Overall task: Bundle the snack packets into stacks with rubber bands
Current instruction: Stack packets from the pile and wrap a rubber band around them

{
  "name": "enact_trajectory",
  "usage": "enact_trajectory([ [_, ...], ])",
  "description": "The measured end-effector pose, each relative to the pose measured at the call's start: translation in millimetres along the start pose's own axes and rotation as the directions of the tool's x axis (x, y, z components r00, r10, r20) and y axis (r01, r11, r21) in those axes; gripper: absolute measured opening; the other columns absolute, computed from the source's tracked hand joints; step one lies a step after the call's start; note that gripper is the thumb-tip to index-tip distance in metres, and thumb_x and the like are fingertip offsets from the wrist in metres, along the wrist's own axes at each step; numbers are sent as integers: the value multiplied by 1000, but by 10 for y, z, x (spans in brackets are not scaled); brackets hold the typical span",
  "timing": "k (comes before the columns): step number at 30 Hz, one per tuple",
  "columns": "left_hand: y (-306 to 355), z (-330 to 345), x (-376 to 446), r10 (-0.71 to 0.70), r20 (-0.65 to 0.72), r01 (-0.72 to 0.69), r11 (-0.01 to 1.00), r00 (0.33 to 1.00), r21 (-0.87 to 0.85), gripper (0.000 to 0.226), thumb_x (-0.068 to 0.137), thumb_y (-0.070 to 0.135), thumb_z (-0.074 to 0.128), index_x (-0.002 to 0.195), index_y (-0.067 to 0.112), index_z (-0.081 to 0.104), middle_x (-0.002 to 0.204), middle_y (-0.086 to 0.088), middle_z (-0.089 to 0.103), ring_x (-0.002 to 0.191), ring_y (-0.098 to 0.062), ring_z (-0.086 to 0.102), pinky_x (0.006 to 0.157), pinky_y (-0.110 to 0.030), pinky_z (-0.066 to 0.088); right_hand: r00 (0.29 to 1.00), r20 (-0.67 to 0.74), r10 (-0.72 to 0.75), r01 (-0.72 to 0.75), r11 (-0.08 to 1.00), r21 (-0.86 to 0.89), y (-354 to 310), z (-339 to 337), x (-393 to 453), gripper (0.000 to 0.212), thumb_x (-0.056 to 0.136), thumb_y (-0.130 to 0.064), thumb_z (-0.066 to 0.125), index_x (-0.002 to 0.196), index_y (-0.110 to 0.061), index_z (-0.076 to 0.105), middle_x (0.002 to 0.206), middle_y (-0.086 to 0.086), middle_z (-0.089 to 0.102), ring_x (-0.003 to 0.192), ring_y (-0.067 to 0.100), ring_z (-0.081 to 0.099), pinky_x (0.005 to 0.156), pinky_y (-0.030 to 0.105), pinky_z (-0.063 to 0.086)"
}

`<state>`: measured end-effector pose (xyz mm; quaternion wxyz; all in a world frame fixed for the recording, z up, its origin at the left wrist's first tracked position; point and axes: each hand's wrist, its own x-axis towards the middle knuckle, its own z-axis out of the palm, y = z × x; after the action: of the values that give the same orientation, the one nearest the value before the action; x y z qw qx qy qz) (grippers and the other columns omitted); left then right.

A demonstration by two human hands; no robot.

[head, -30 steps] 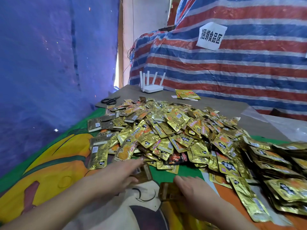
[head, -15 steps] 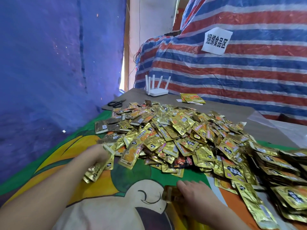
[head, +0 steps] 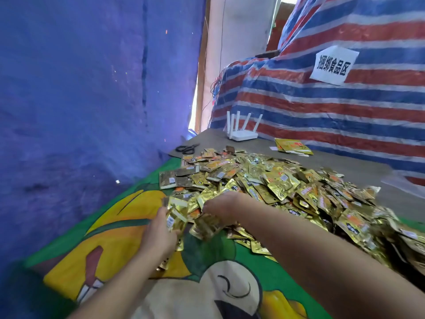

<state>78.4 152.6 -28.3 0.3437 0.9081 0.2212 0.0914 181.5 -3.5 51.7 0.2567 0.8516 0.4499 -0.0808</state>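
Observation:
A big heap of gold foil snack packets [head: 282, 183] covers the middle and right of the table. At its near left edge my left hand [head: 161, 233] grips a few gold packets [head: 176, 215], held upright. My right hand [head: 220, 207] reaches across from the right and holds a small stack of packets [head: 207, 225] just beside the left hand's packets. No rubber band is visible.
A cartoon-print cloth [head: 128, 226] covers the near table. Black scissors [head: 187, 148], a white router [head: 242, 134] and a flat yellow packet [head: 293, 146] lie at the back. A blue tarp [head: 80, 100] hangs at left, a striped tarp [head: 333, 107] at right.
My right hand has moved from the near table edge up and left to the heap's edge with its packets. My left hand has raised its packets, and the two hands have come close together.

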Motion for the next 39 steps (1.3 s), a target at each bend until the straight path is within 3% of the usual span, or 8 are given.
enact_trajectory([
  [9, -224, 3, -369, -2, -266, -117, 895, 964, -431, 35, 83, 22, 77, 110, 33, 56, 97, 16, 64, 88, -11, 61, 69, -30, 45, 974, -215, -76, 6, 951, -310, -67, 156, 138, 53, 90, -35, 68, 138, -22, 50, 127, 4, 58, 117, 23, 52, 107, 41, 38],
  [17, -363, 42, -660, -77, -293, -103, 827, 953, -552, 27, 86, 29, 73, 104, 33, 53, 87, 21, 61, 81, 0, 57, 63, -23, 41, 841, -537, 62, -31, 997, 66, -297, 256, -119, 39, 90, -17, 66, 125, -16, 49, 108, 5, 62, 100, 25, 59, 86, 39, 47],
  [19, -259, 38, -679, -35, -279, -142, 797, 960, -588, 23, 88, 26, 71, 103, 30, 55, 89, 20, 61, 80, 8, 55, 61, -13, 40, 724, -588, 360, -8, 857, 515, -368, 290, -264, 23, 94, -22, 62, 114, -15, 54, 104, 2, 62, 96, 23, 60, 73, 36, 46],
  [21, -69, 43, -690, 24, -232, -165, 775, 972, -610, 20, 89, 24, 70, 101, 25, 55, 89, 17, 62, 82, 5, 57, 59, -9, 38, 676, -425, 602, 193, 412, 891, -454, 373, -460, 19, 94, -24, 65, 111, -20, 59, 100, -5, 68, 91, 12, 64, 73, 34, 54],
  [23, 189, 86, -732, 112, -162, -190, 751, 980, -632, 25, 89, 24, 69, 108, 21, 54, 96, 14, 62, 90, -6, 60, 69, -18, 42, 708, -266, 655, 359, -9, 933, -534, 531, -690, 21, 93, -24, 68, 113, -25, 61, 99, -3, 73, 92, 11, 70, 73, 31, 60],
  [26, 594, 257, -867, 226, -47, -198, 710, 973, -676, 31, 89, 26, 68, 115, 26, 50, 103, 11, 65, 94, 1, 62, 81, -20, 48, 719, -132, 682, 426, -283, 859, -636, 787, -1036, 24, 94, -26, 68, 117, -23, 61, 105, -3, 75, 98, 14, 72, 69, 22, 58],
  [31, 1062, 656, -1194, 364, 137, -144, 647, 921, -749, 36, 89, 25, 68, 112, 33, 42, 111, 8, 65, 92, 6, 63, 75, -14, 48, 659, 56, 750, 476, -473, 741, -794, 1063, -1472, 55, 85, -65, 50, 124, -28, 63, 117, -2, 73, 110, 17, 69, 87, 35, 57],
  [39, 981, 1231, -1593, 524, 283, -235, 716, 803, -657, 59, 93, 15, 64, 130, 51, 34, 117, 18, 64, 107, 7, 60, 88, -12, 47, 437, 61, 897, 402, -255, 879, -1045, 1550, -1903, 51, 67, -54, 76, 110, -33, 61, 104, -18, 72, 96, 0, 68, 80, 18, 52],
])
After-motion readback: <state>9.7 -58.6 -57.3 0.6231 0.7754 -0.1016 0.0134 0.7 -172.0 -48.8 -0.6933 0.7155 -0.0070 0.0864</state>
